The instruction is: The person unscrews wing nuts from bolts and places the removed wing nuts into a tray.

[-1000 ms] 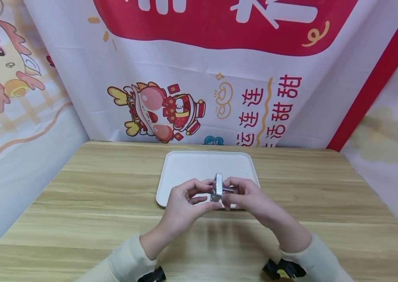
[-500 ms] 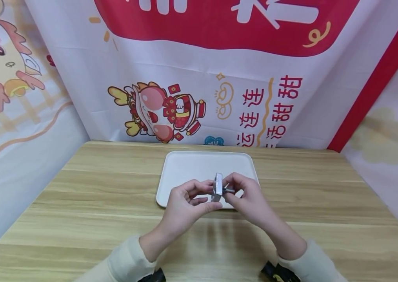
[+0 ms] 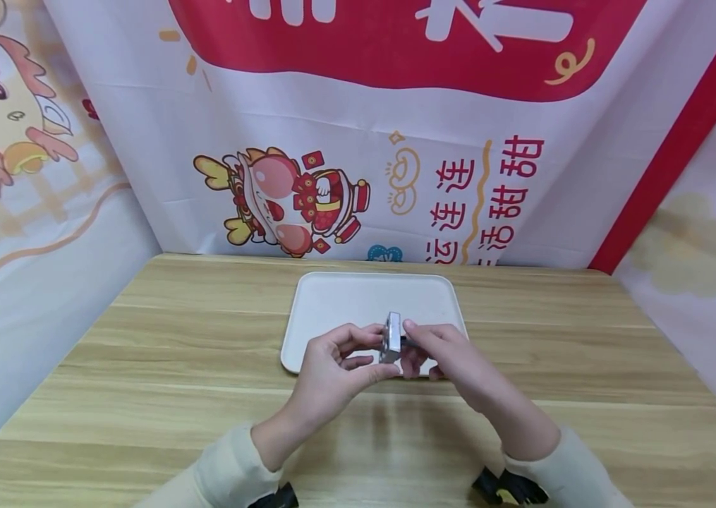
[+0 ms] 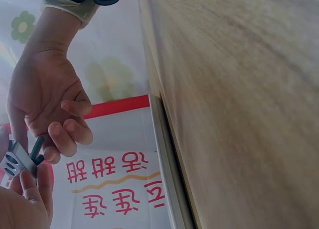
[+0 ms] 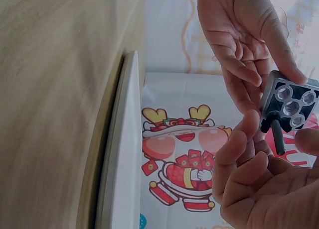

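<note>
My left hand holds a small square metal block on edge between thumb and fingers. In the right wrist view, the face of the block shows several round holes, and a thin dark rod sticks out of it. My right hand is close on the block's right side, its thumb above the rod and its fingers loosely curled below. Its index fingertip is at the rod's base, while the thumb seems apart from the rod. The left wrist view also shows the rod between the right thumb and fingers.
A white tray lies behind and below the hands on the wood-grain table. Printed cloth hangs along the back and both sides. Dark wrist devices sit by the cream sleeves.
My right hand has turned about the rod: half a second ago its fingers were above with the thumb below, and now the thumb is on top. The left hand and block have stayed in place.
</note>
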### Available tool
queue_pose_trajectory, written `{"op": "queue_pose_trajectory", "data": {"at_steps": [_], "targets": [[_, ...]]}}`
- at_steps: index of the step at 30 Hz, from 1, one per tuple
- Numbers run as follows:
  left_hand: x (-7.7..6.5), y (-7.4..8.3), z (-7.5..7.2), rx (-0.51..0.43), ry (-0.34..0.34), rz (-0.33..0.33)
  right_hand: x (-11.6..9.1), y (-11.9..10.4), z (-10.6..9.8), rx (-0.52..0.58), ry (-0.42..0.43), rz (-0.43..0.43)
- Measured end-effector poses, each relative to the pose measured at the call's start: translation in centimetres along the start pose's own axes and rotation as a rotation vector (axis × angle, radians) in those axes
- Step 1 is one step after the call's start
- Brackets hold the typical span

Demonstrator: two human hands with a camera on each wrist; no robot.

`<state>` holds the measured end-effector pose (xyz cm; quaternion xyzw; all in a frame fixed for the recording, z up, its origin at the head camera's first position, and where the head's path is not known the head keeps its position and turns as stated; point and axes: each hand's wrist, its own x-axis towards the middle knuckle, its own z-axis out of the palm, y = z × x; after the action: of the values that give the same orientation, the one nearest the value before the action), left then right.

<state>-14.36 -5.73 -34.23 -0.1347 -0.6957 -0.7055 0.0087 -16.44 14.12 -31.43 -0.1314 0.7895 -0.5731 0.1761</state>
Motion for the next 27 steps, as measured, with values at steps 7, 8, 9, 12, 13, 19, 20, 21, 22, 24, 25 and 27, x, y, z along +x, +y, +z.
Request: {"op": "queue_pose_trajectory", "data": {"at_steps": [7,8,9,12,13,19,20,21,22,24,25,27], "targets": [[0.09,0.07,-0.05,-0.004,0.015,-0.015,0.09,0.30,0.01,-0.017,0.006,-0.072],[0.12,0.07,-0.06,-0.007,0.016,-0.017,0.07,0.33,-0.01,-0.020,0.014,-0.081],[0.14,0.05,-0.06,-0.007,0.017,-0.020,0.06,0.33,-0.01,-0.023,0.021,-0.089],[0.20,-0.01,-0.07,-0.010,0.022,-0.026,0.00,0.34,-0.01,-0.026,0.047,-0.111],[0.22,-0.03,-0.07,-0.012,0.025,-0.028,0.00,0.34,0.00,-0.024,0.057,-0.117],[0.26,-0.13,-0.06,-0.018,0.045,-0.024,-0.04,0.30,0.06,-0.017,0.114,-0.152],[0.26,-0.13,-0.06,-0.019,0.045,-0.023,-0.03,0.28,0.07,-0.014,0.120,-0.154],[0.25,-0.12,-0.04,-0.021,0.045,-0.023,-0.01,0.28,0.08,-0.012,0.126,-0.150],[0.23,-0.11,-0.02,-0.021,0.045,-0.022,0.03,0.26,0.13,-0.009,0.132,-0.139],[0.18,-0.08,0.04,-0.021,0.047,-0.020,0.14,0.25,0.18,-0.004,0.134,-0.103],[0.15,-0.07,0.07,-0.020,0.048,-0.018,0.22,0.26,0.21,-0.005,0.130,-0.085],[0.09,-0.05,0.11,-0.020,0.052,-0.016,0.33,0.29,0.24,-0.008,0.111,-0.046]]}}
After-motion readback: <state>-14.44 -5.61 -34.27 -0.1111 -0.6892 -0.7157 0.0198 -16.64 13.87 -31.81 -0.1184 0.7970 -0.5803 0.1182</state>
